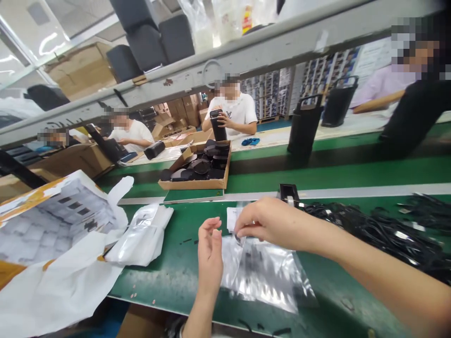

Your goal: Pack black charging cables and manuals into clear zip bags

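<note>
A clear plastic bag (271, 277) lies flat on the green bench, its film rising at the upper left to the fingertips of my right hand (266, 223). Those fingers are pinched together on the film; a small dark spot shows beside them, too blurred to name. My left hand (210, 253) is at the bag's left edge, palm turned inward, fingers slightly bent and apart from the thumb, with nothing visible in it. Just behind my right fingertips is a white printed slip (231, 219), partly covered.
A stack of plastic bags (143, 234) and an open carton (52, 225) are on the left. Black cables (366, 234) heap up on the right. A cardboard tray (193, 183) of dark parts and black speakers (306, 124) stand behind. Several co-workers sit across, below an overhead shelf (197, 70).
</note>
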Demonstrator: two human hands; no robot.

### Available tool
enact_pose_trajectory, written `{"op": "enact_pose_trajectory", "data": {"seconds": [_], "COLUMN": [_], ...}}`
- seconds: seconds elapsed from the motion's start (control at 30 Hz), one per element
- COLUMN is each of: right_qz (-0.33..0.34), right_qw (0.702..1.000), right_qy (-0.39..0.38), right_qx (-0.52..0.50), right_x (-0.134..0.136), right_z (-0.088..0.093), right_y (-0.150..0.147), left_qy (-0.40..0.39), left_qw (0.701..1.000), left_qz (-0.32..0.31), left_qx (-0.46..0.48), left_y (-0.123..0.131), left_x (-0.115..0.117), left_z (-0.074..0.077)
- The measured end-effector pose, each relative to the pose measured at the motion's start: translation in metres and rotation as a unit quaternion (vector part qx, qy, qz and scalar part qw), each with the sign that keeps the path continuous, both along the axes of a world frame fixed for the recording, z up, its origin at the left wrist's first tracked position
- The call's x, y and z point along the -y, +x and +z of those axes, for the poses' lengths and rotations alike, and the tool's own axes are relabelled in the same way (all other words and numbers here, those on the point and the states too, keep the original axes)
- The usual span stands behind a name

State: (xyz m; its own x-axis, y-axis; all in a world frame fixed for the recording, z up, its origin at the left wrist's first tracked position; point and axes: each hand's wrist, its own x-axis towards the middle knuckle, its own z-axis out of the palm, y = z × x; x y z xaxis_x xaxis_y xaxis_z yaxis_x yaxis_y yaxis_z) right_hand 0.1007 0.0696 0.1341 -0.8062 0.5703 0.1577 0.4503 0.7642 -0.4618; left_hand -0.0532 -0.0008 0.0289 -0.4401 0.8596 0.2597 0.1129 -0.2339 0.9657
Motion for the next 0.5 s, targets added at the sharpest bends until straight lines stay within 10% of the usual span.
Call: {"op": "enact_pose_trajectory", "data": {"seconds": [0.3, 0.5], "right_qz": [0.104, -0.074], "right_qw": [0.981, 0.957], "right_qy": [-0.140, -0.231], "right_qx": [-0.080, -0.162], "right_x": [0.004, 0.011], "right_z": [0.023, -0.028], "right_y": [0.014, 0.053], "left_qy": [-0.060, -0.112], "left_qw": [0.924, 0.946], "left_qz": [-0.310, -0.203], "left_qx": [0.214, 0.227], "left_y": [-0.009, 0.011], "left_x": [-0.013, -0.006], "left_z": [0.001, -0.007]}}
